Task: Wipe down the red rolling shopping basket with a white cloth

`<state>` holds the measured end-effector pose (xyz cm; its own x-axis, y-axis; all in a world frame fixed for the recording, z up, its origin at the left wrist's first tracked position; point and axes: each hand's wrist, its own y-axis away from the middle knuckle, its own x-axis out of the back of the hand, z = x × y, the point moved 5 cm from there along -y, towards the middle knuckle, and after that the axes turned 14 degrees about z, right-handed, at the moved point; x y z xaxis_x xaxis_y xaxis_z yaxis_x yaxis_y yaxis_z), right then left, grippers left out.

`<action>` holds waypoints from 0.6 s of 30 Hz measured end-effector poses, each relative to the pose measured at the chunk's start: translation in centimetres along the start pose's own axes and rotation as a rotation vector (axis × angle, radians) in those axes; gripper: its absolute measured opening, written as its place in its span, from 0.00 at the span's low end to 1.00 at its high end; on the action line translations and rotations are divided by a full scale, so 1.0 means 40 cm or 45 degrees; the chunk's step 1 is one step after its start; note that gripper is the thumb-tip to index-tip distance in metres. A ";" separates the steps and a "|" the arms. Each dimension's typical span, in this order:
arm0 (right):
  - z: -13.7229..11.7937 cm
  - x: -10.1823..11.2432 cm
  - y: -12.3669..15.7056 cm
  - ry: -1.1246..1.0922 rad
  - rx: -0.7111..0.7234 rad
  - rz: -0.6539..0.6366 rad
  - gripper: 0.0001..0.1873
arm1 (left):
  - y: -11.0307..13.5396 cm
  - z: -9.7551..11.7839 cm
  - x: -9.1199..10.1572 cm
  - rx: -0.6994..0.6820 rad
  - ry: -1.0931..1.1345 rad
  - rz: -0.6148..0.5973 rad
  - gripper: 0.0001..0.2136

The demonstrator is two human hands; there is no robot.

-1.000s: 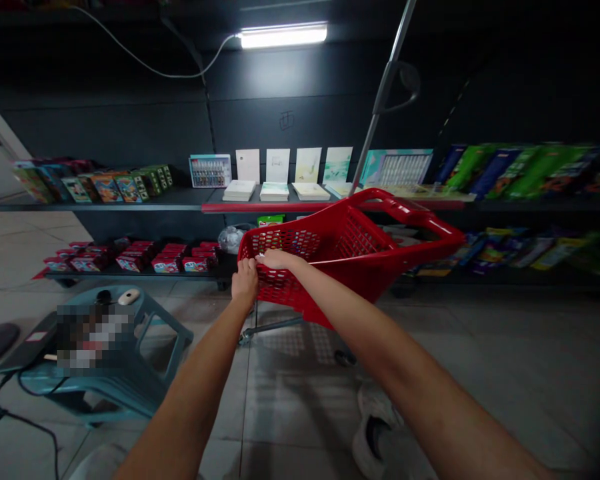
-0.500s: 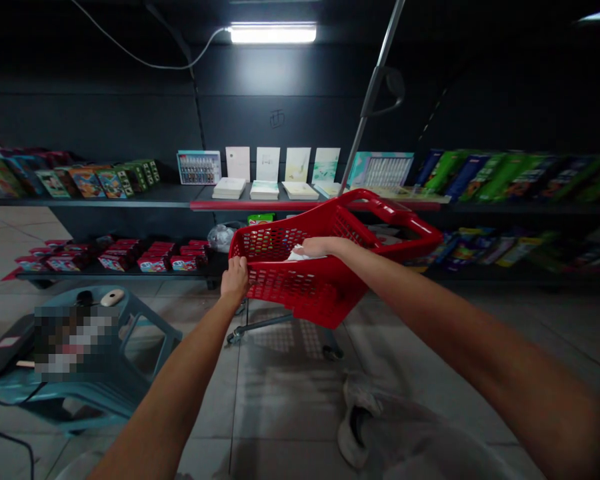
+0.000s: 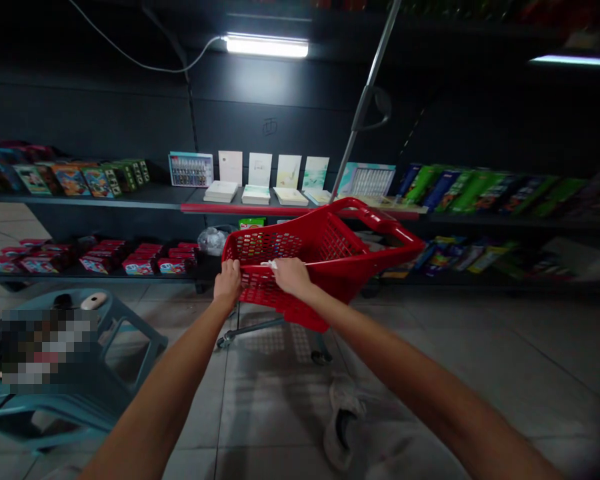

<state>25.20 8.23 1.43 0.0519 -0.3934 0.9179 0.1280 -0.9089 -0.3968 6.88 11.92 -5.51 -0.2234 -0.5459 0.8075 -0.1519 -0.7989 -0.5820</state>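
A red plastic shopping cart (image 3: pixel 275 280) with perforated basket walls stands before me, its handle toward the right. My left hand (image 3: pixel 227 283) is closed over the rim at the basket's left front corner. On the near rim, further right, lies my right hand (image 3: pixel 293 275), its fingers curled round a crumpled white cloth (image 3: pixel 270 264). Only a small part of the cloth shows; the rest is hidden by the hand. Whether it is cloth or tissue, I cannot be sure.
A blue plastic stool (image 3: pixel 125 333) at left carries a white computer mouse (image 3: pixel 94 301). Behind the cart, a dark shelf (image 3: pixel 155 193) holds notebooks (image 3: pixel 223 191), boxes and green snack packs (image 3: pixel 475 190). A metal pole (image 3: pixel 375 67) leans there. My shoe (image 3: pixel 339 427) is on the tiled floor.
My right hand has come from inside the basket to its near rim, bringing the white cloth left and toward me. My left hand keeps its hold. The view has shifted slightly right.
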 end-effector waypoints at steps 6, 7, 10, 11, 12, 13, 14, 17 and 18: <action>-0.103 -0.010 0.029 -0.172 0.288 0.184 0.25 | 0.007 -0.009 0.016 0.010 -0.022 -0.025 0.29; -0.084 0.000 0.025 -0.181 0.269 0.097 0.24 | 0.007 -0.010 0.019 0.012 -0.027 -0.033 0.28; 0.022 0.046 0.016 -0.158 0.035 -0.173 0.17 | 0.006 -0.012 0.025 0.004 -0.039 -0.036 0.27; 0.062 0.069 0.015 -0.140 -0.026 -0.190 0.15 | 0.006 -0.013 0.027 -0.003 -0.043 -0.030 0.26; 0.100 0.091 0.015 -0.124 -0.068 -0.192 0.17 | 0.007 -0.013 0.027 -0.009 -0.048 -0.023 0.26; 0.134 0.110 0.018 -0.111 -0.105 -0.188 0.18 | 0.007 -0.014 0.028 -0.015 -0.053 -0.016 0.26; 0.163 0.126 0.020 -0.099 -0.136 -0.175 0.19 | 0.008 -0.015 0.028 -0.023 -0.055 -0.009 0.26; 0.213 0.151 0.026 -0.075 -0.229 -0.119 0.18 | 0.008 -0.015 0.026 -0.035 -0.052 -0.003 0.26; 0.218 0.154 0.025 -0.072 -0.257 -0.094 0.17 | 0.008 -0.015 0.026 -0.031 -0.051 -0.008 0.26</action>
<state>34.28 6.10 6.72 0.1062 -0.3217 0.9409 -0.0669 -0.9464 -0.3160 6.03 11.27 -4.91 -0.1835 -0.5507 0.8143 -0.1770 -0.7963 -0.5784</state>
